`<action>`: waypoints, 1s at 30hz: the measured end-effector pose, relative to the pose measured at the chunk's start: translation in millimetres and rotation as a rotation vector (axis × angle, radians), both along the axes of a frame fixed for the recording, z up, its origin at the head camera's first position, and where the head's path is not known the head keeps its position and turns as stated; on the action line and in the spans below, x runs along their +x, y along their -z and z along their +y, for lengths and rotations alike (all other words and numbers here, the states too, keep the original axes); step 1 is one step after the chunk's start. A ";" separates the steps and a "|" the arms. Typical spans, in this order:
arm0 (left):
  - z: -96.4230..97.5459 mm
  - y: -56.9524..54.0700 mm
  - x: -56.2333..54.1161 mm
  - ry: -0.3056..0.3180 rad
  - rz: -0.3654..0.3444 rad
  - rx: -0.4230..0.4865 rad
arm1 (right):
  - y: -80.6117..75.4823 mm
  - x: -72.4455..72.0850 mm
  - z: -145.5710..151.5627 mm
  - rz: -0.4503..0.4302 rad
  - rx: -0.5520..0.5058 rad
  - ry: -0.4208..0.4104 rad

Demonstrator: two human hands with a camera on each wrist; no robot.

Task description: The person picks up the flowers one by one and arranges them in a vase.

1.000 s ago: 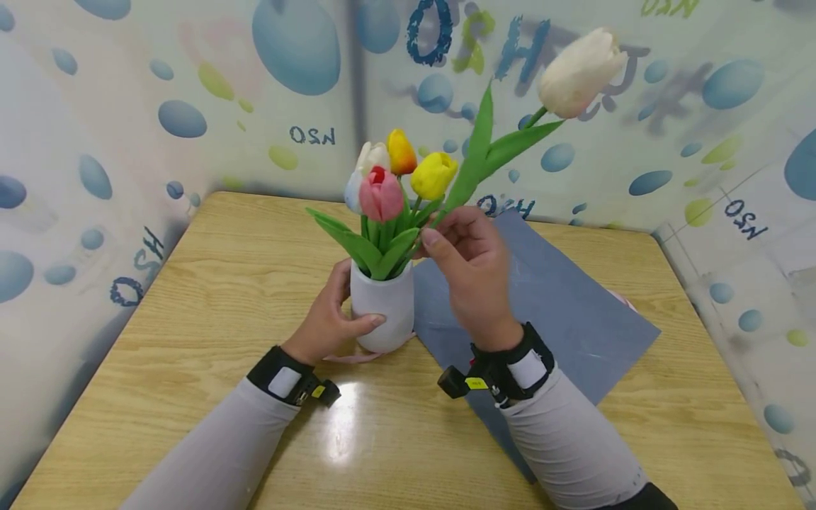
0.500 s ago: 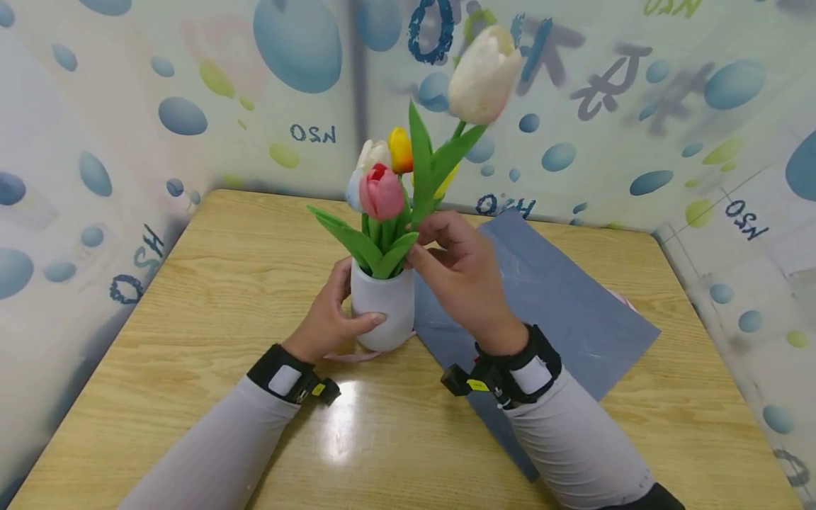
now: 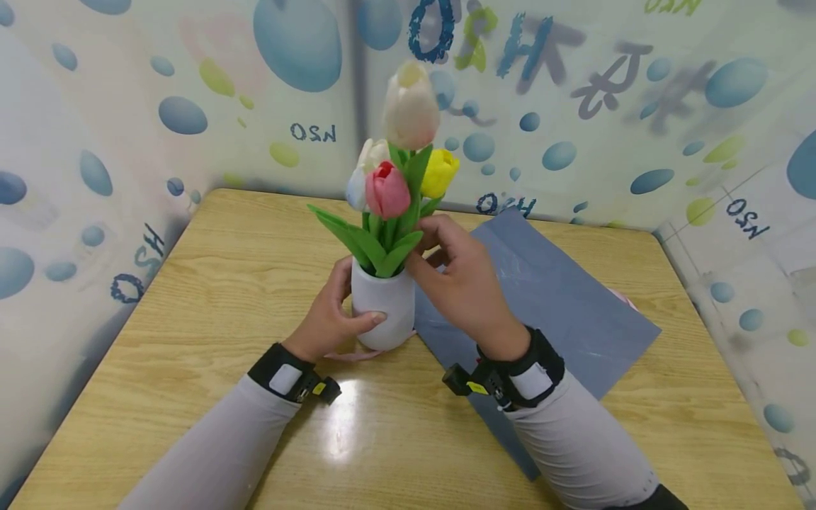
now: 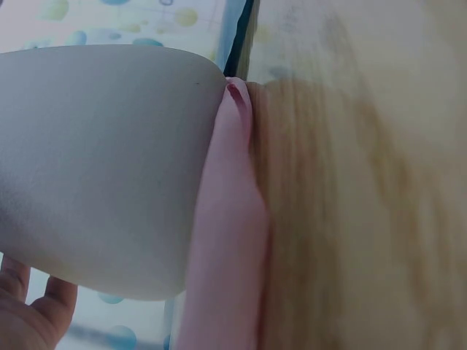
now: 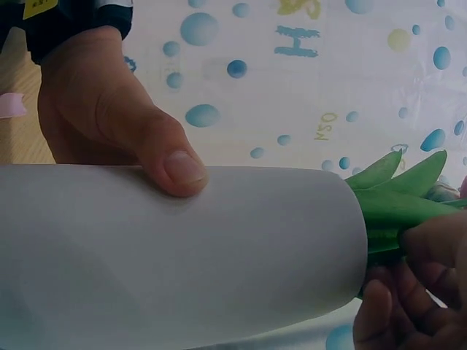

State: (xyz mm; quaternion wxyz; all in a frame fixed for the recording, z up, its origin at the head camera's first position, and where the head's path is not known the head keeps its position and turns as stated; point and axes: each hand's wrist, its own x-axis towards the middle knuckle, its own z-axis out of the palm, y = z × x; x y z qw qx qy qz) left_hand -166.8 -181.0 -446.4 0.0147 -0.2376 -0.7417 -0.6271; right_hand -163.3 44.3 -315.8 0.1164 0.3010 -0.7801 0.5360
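A white vase point(image 3: 384, 308) stands on the table, holding several tulips with green leaves. My left hand point(image 3: 331, 315) grips it from the left side, thumb across the front, as the right wrist view also shows. Just above the rim, my right hand point(image 3: 462, 276) pinches the stem of a large white tulip point(image 3: 411, 106), its bloom higher than the others. Around it are a pink tulip point(image 3: 387, 190), a yellow tulip point(image 3: 440, 173) and a pale white-blue tulip point(image 3: 358, 185). The lower end of the white tulip's stem is hidden by leaves and fingers.
A pink ribbon point(image 4: 226, 219) lies along the vase's base on the wooden table point(image 3: 255, 248). To the right, a blue-grey sheet point(image 3: 548, 304) is spread under my right forearm. Patterned walls point(image 3: 255, 134) rise behind the table and at both sides.
The white tulip has swung from the upper right to upright over the vase and come down lower. My right hand has moved slightly left and down. My left hand stays on the vase.
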 end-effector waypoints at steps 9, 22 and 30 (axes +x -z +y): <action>-0.2 0.7 0.0 -0.007 0.006 -0.011 | 0.1 1.1 1.5 -0.055 0.043 0.021; 0.0 -0.7 -0.6 -0.003 0.021 -0.014 | -0.7 2.4 5.2 -0.057 -0.014 0.015; 0.2 -2.5 0.5 -0.001 0.013 -0.015 | 3.9 2.9 2.6 -0.040 0.012 0.038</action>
